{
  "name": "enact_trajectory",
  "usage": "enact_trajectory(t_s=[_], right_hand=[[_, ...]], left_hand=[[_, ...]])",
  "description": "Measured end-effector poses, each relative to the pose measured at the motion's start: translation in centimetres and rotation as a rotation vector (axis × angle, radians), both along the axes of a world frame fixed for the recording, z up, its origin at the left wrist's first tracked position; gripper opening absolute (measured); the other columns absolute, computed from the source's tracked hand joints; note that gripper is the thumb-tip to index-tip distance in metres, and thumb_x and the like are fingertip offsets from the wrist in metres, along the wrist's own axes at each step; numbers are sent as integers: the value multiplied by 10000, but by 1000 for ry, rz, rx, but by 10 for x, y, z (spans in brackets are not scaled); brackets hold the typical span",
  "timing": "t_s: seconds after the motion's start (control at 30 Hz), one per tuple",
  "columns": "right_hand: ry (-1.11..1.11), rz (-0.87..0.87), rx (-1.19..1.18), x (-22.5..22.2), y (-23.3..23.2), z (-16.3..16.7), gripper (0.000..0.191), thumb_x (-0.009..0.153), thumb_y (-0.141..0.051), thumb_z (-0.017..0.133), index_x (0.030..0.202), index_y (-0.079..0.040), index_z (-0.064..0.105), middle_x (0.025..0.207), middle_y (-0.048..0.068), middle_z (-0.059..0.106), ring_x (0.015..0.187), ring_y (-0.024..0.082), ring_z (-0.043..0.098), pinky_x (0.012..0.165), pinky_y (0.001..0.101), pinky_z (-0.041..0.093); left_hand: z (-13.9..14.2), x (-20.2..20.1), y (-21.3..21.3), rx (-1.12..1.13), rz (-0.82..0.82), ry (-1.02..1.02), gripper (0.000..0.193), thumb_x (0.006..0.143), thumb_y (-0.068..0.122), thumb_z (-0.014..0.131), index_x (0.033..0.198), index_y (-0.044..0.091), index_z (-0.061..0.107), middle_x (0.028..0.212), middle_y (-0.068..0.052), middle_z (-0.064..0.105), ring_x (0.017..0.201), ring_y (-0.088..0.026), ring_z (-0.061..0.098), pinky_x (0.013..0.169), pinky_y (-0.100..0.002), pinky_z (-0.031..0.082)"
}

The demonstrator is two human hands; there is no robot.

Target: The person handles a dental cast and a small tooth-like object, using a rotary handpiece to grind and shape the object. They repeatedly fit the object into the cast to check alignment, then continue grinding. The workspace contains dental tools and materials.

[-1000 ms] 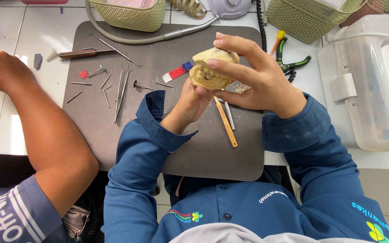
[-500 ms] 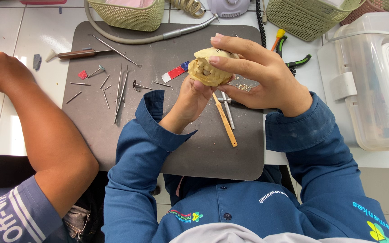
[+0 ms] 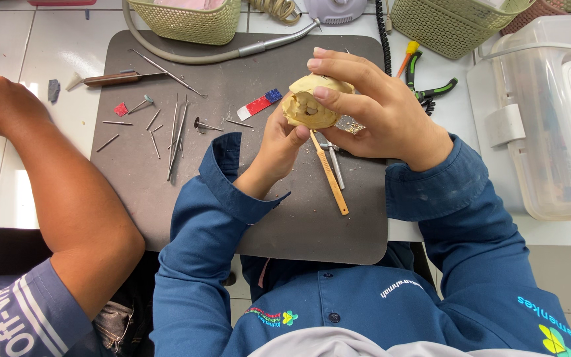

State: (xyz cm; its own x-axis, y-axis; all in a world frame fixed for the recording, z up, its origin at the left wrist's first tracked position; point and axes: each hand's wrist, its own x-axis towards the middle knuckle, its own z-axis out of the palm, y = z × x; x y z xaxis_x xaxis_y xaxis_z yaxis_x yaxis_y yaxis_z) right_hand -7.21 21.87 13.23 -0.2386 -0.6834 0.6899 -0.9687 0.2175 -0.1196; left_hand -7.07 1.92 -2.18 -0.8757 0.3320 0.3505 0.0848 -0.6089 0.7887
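Far left: a neighbouring person's bare forearm (image 3: 54,185) lies across the table (image 3: 8,152). On the dark mat (image 3: 166,198), thin metal instruments (image 3: 176,132) lie loose, beside a red-and-blue eraser-like block (image 3: 259,104). Centre: the left hand (image 3: 279,142) closes its grip on the lower side of a pale yellow plaster cast (image 3: 312,102) held just above the mat. The right hand (image 3: 378,112) wraps the cast from above, fingers closed around it. Below them lies a wooden-handled tool (image 3: 330,175). Right: green pliers (image 3: 434,89) and a clear plastic box (image 3: 550,119).
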Motion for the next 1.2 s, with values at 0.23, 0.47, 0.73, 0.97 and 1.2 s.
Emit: enact_trajectory(t_s=[0.23, 0.47, 0.73, 0.97, 1.2], right_hand=[[27, -21, -3, 0, 0, -3, 738, 966, -106, 900, 1511, -206, 413, 1553, 144, 494, 1453, 398, 543, 1107, 430, 585], [59, -21, -14, -1, -1, -4, 710, 984, -150, 907, 1485, -176, 405, 1552, 148, 499, 1460, 402, 546, 1100, 434, 589], [32, -52, 10, 4, -1, 1, 670, 965, -152, 903, 1445, -149, 436, 1518, 160, 525, 1434, 394, 572, 1081, 428, 594], [8, -42, 7, 6, 1, -3, 671, 952, -145, 900, 1448, -143, 449, 1520, 164, 523, 1428, 391, 579, 1078, 423, 600], [-10, -52, 15, 21, 10, 31, 683, 929, -121, 885, 1451, -135, 444, 1521, 168, 520, 1402, 372, 597, 1104, 426, 598]], left_hand=[[24, 8, -2, -42, 52, 77, 998, 908, 456, 852, 1630, 13, 323, 1554, -105, 515, 1446, -203, 497, 1275, -381, 411], [35, 13, -3, -59, 65, 75, 1005, 904, 429, 860, 1635, 25, 300, 1570, -126, 490, 1489, -229, 494, 1269, -384, 433], [32, 13, 0, -45, 61, 59, 982, 911, 407, 860, 1627, 24, 308, 1546, -125, 499, 1473, -230, 499, 1261, -387, 435], [23, 14, 1, -48, 77, 76, 952, 931, 393, 852, 1627, 19, 321, 1551, -125, 502, 1479, -230, 494, 1275, -391, 413], [49, 25, 9, -30, 73, 69, 930, 942, 396, 837, 1620, 18, 326, 1560, -116, 491, 1480, -228, 484, 1273, -397, 405]])
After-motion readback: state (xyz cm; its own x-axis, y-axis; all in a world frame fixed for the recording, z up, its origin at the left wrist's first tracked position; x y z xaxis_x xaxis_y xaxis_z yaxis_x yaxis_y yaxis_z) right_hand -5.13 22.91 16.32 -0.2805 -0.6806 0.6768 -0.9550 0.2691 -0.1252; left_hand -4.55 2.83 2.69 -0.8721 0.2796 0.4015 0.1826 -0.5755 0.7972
